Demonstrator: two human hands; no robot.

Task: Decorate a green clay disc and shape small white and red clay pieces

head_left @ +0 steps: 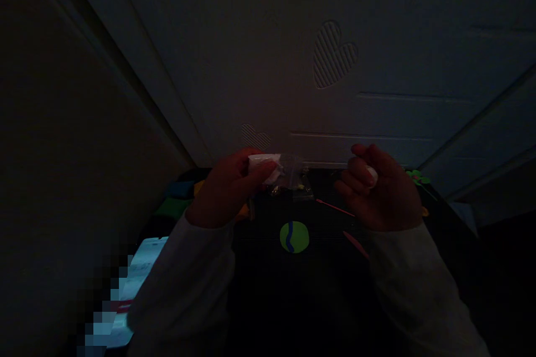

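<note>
My left hand (pixel 234 184) is closed on a clear plastic bag (pixel 291 167) with a white lump inside, thumb on top. In my right hand (pixel 381 187), turned palm up with curled fingers, a small white piece of what looks like modelling clay (pixel 371 176) is held. Between and below the hands lies a flat green disc (pixel 299 236) with a wavy blue stripe (pixel 290 237). Under the bag is another small clear bag (pixel 304 192) with little shiny bits near it; their kind is too dark to tell.
A thin pink stick tool (pixel 335 207) and a pink blade-shaped tool (pixel 355 244) lie on the dark table. Blue (pixel 181 188) and green (pixel 170 208) packs sit at left, near a lit phone (pixel 144 262). A green flower shape (pixel 417 177) lies right. A pale panel with hearts (pixel 333 56) rises behind.
</note>
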